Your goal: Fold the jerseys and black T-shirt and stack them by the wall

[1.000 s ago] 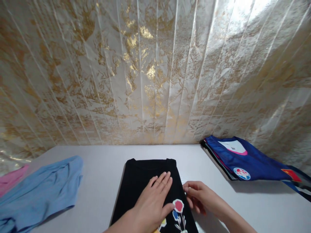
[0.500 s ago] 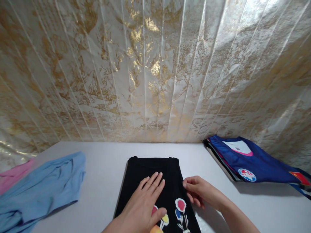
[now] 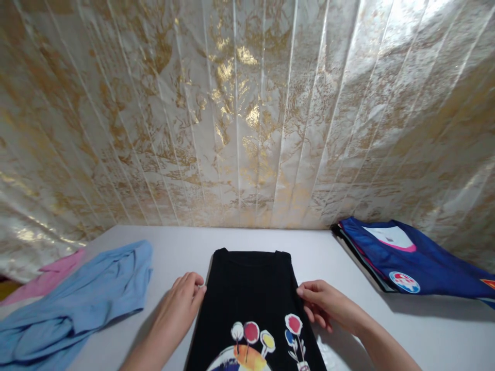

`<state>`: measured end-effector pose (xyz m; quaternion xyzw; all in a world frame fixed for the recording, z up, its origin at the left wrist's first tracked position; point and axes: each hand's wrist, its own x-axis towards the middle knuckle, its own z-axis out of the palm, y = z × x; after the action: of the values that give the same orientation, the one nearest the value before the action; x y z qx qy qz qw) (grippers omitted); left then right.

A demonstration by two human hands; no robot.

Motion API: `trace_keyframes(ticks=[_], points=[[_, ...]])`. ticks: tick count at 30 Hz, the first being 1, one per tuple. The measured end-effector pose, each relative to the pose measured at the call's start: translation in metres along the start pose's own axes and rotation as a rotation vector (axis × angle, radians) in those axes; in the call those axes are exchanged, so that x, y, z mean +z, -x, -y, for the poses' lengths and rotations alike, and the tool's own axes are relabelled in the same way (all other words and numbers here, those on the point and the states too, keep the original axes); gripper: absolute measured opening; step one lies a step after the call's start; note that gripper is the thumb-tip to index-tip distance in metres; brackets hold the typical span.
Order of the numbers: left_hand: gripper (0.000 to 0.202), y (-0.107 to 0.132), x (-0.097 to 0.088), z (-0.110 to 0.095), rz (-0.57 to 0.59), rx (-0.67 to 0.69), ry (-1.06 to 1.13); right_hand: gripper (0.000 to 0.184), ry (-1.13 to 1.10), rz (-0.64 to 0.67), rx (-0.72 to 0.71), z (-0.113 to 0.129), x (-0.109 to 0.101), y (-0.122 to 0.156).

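Note:
A black T-shirt [image 3: 247, 288], folded into a long rectangle, lies in front of me with its neckline away from me. Colourful round flower shapes and an orange-and-white design are printed on its lower part, which runs out of view at the bottom. At its left edge, my left hand [image 3: 181, 304] has thumb and forefinger closed on the fabric. My right hand [image 3: 328, 306] pinches the opposite edge at about the same height, its other fingers curled beneath.
To the right, a stack of folded garments has a dark blue shirt [image 3: 429, 263] on top. Loose light blue clothing [image 3: 96, 293] and a pink garment [image 3: 50, 281] lie on the left. Behind the white table [image 3: 174, 242] hangs a shiny gold-and-silver patterned sheet [image 3: 247, 129].
My left hand has left the shirt's front, where it lay flat, and moved to the left edge. My right hand keeps to the right edge. The view has turned slightly left.

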<state>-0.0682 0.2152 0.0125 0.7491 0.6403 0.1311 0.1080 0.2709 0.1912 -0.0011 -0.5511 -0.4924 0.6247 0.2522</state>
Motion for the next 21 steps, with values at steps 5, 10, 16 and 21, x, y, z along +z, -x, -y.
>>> trace_keyframes(ticks=[5,10,16,21], points=[[0.020,0.009,-0.010,-0.007,0.105,-0.075,0.034,0.046,0.005,-0.015,-0.012,-0.001,0.002,0.000],[0.025,0.007,-0.007,-0.013,0.094,-0.071,0.018,0.044,0.017,-0.032,-0.016,0.002,0.004,0.002],[0.028,0.008,-0.014,-0.020,0.193,-0.096,0.034,0.042,0.041,-0.028,-0.013,0.001,0.004,0.003],[0.026,0.009,-0.012,-0.023,0.229,-0.112,-0.056,0.040,0.042,-0.085,-0.030,0.000,0.005,0.002]])
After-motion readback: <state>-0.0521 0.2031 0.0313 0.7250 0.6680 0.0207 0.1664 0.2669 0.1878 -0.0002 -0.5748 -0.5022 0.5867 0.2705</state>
